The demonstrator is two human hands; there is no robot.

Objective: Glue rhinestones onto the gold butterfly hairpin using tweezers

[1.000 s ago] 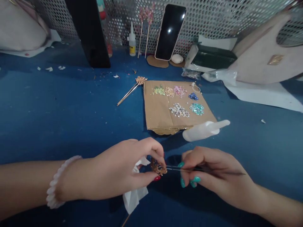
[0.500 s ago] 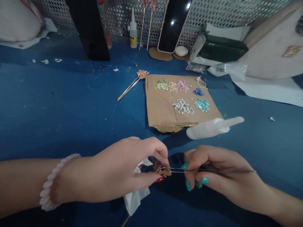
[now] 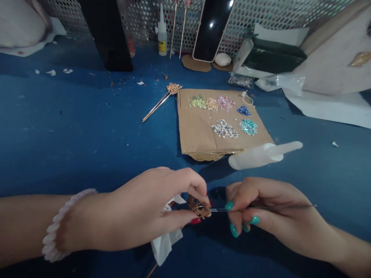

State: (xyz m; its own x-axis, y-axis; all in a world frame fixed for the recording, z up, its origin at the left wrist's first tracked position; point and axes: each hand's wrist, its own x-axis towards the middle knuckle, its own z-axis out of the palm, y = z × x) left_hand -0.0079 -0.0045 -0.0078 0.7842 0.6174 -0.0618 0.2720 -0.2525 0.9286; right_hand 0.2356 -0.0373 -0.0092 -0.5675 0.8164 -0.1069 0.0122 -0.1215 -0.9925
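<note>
My left hand point(image 3: 150, 210), at the bottom centre, is closed with thumb and fingers pinching the gold openwork head of a hairpin point(image 3: 201, 208). A crumpled white tissue point(image 3: 162, 247) is tucked under that same hand. To the right, my right hand point(image 3: 269, 216) has its fingers closed around the pin's two thin metal prongs, which run across the palm. Beyond my hands, a similar gold hairpin point(image 3: 173, 88) lies against the left edge of a cardboard sheet point(image 3: 194, 135). A white glue bottle point(image 3: 252, 156) with a long nozzle stands near the sheet's front right corner.
Small piles of sparkly chips, including green point(image 3: 198, 102), pink point(image 3: 226, 103) and teal point(image 3: 248, 126), sit on the cardboard. Along the back mesh stand a black panel point(image 3: 110, 38), a small glue bottle point(image 3: 162, 40) and a phone point(image 3: 211, 31). A thin stick point(image 3: 152, 270) pokes out below the tissue.
The view has shifted slightly. Both hands keep their hold on the hairpin, with its head tilted a little differently and sitting slightly further right.
</note>
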